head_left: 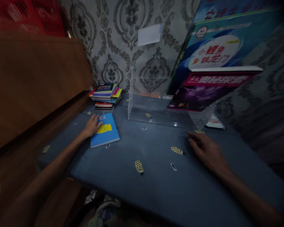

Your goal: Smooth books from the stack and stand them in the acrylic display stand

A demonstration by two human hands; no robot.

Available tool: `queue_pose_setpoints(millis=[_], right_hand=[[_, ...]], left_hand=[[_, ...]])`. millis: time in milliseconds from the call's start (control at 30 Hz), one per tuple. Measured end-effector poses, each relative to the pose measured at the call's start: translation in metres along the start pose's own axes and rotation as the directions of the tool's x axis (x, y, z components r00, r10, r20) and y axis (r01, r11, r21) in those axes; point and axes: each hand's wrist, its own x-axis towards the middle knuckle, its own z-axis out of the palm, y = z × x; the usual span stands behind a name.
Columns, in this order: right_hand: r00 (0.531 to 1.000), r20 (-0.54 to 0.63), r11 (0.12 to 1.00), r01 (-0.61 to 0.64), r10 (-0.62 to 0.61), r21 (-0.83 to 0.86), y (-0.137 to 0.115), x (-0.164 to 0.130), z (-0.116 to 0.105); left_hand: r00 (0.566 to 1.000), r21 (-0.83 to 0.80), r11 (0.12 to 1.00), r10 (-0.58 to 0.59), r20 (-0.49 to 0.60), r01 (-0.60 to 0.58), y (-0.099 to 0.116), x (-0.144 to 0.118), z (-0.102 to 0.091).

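A blue book with a yellow patch lies flat on the table. My left hand rests over its left edge, fingers stretched out and the thumb on the cover. On the right, my right hand lies low at the tabletop, loosely bent, with a gap between thumb and fingers and nothing visible in it. Just beyond it stands a clear acrylic book rack. A purple-and-pink book leans in its right part, in front of a blue-green picture book.
Behind the blue book is an uneven stack of books. The table has a dark blue cloth with pineapple prints. A wooden cabinet borders the left, with a red crate on top. Patterned wallpaper backs everything.
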Motion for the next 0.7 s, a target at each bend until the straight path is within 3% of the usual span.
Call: queue_pose_setpoints(millis=[100,300,467,700], right_hand=[[0.999,0.022,1.000,0.026,-0.026,-0.013,0.003,-0.001,0.000],[0.996,0.022,0.993,0.083,-0.081,-0.084,0.006,-0.001,0.005],[0.988,0.014,0.980,0.154,-0.153,-0.130,0.006,-0.003,0.010],[0.987,0.027,0.973,0.162,-0.160,-0.164,0.004,-0.006,0.011]], left_hand=[[0.998,-0.005,0.999,0.046,0.044,-0.046,0.009,0.004,0.015],[0.965,-0.032,0.972,0.236,0.110,-0.234,0.039,-0.036,0.018],[0.928,-0.100,0.936,0.350,0.130,-0.339,0.091,-0.056,0.025],[0.896,-0.173,0.894,0.434,0.096,-0.414,0.165,-0.051,0.042]])
